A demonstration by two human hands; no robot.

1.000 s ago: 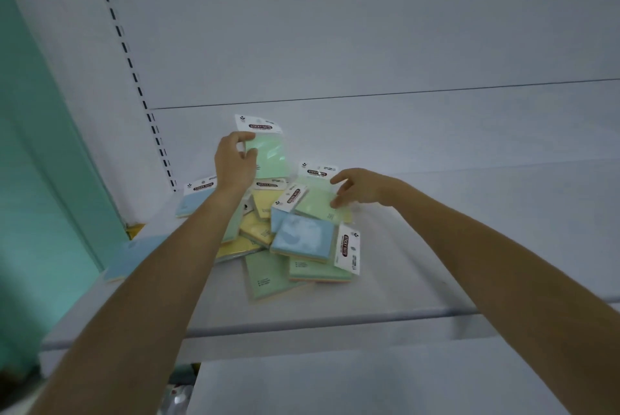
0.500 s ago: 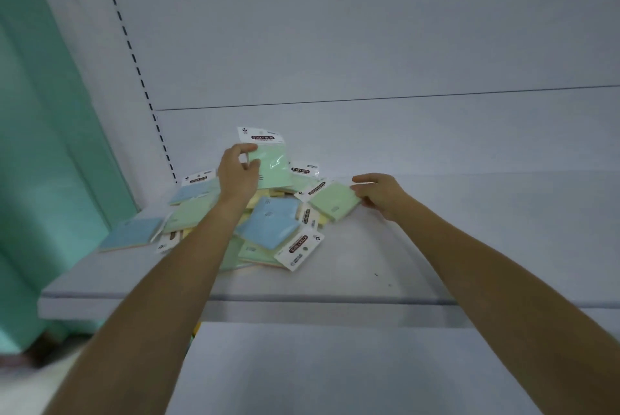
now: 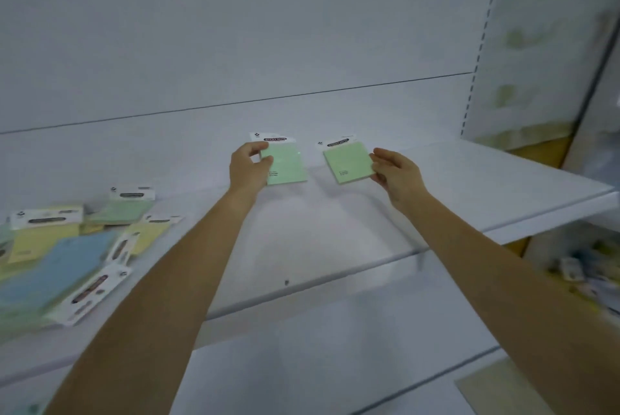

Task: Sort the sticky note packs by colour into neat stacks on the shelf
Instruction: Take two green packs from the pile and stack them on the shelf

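Green packs, one per hand. The left hand (image 3: 250,168) pinches the left green pack (image 3: 289,163) at its left edge, thumb on the face. The right hand (image 3: 397,173) grips the right green pack (image 3: 349,163) at its right edge, fingers curled round it. Both packs sit side by side but apart, over the back middle of the shelf (image 3: 335,233) and near the back panel (image 3: 302,28), white header cards pointing away. Can't tell if either touches the shelf yet; the right one looks tilted. Step in hand, by my read, is starting the green stack, with the task barely begun and no finished stack visible. The next move likely calls for laying one pack flat, setting the other square on top with headers aligned, then letting go without dragging the slick wrap. The unsorted pile (image 3: 67,247) lies well apart at the left end of the shelf, overlapping and blurred: a blue pack (image 3: 57,267), yellow packs (image 3: 43,240) and another green pack (image 3: 120,211). Nothing stands between the hands and the drop spot. A slotted upright (image 3: 483,38) is at the right, a lower shelf (image 3: 335,364) below, and blurred goods (image 3: 587,275) at lower right, too smeared to name.
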